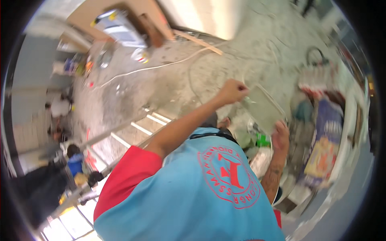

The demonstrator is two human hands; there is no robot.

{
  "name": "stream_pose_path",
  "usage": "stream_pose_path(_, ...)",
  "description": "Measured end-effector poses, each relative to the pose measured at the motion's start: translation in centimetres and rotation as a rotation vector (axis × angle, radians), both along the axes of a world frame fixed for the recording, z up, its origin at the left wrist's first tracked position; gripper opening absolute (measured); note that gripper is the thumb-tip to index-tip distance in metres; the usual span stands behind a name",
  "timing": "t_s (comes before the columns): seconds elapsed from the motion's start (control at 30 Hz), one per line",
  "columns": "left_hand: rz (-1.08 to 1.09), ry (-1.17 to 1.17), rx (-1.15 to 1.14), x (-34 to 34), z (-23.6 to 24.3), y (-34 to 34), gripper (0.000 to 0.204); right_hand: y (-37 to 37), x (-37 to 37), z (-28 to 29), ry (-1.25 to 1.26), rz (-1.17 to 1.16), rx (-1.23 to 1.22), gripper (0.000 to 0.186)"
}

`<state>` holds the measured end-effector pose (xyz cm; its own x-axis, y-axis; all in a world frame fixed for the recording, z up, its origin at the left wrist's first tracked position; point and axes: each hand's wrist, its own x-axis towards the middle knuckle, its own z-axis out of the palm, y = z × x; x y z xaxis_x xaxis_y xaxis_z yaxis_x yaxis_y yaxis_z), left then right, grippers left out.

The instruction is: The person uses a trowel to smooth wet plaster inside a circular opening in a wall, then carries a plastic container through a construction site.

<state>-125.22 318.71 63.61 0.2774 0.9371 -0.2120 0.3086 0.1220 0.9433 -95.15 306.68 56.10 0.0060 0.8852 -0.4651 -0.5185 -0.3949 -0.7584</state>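
A flat rectangular greenish panel (263,110), perhaps see-through, with a pale far edge, is tilted in front of me between my hands. My left hand (233,91) is closed beside the panel's upper left corner. What its fingers hold, if anything, is too blurred to make out. At the opposite, lower right corner, my right hand (280,135) grips the panel's edge. Below the panel, a bright green item (262,139) and pale bags show partly, mostly hidden by my body.
A ladder (120,138) lies or leans to my left. A pale cable (155,67) crosses the concrete floor. Printed sacks (323,140) stand along the right side. At the back are a wooden board (90,18) and a strip of wood (201,43).
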Motion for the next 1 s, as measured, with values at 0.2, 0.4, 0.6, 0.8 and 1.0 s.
stream_pose_path(0.2,0.094,0.087,0.3,0.5,-2.3,4.9,0.027,6.8,1.7,-0.8,0.179,0.177,0.1,0.028)
stream_pose_path(0.4,0.223,0.033,0.129,-2.1,1.6,8.1,0.029,12.7,1.7,-1.4,0.23,0.237,0.097,0.03)
stream_pose_path(0.6,0.415,-0.122,-0.087,-9.9,3.7,9.0,0.036,20.0,-4.5,0.7,0.34,0.478,0.243,0.033)
stream_pose_path(0.8,0.78,-0.198,-0.106,-24.3,0.9,4.5,0.042,26.3,-14.3,3.2,0.281,0.647,0.161,0.038)
stream_pose_path(1.0,1.176,-0.194,-0.28,-40.4,-7.1,-4.6,0.043,31.1,-28.5,2.1,0.264,0.686,0.176,0.042)
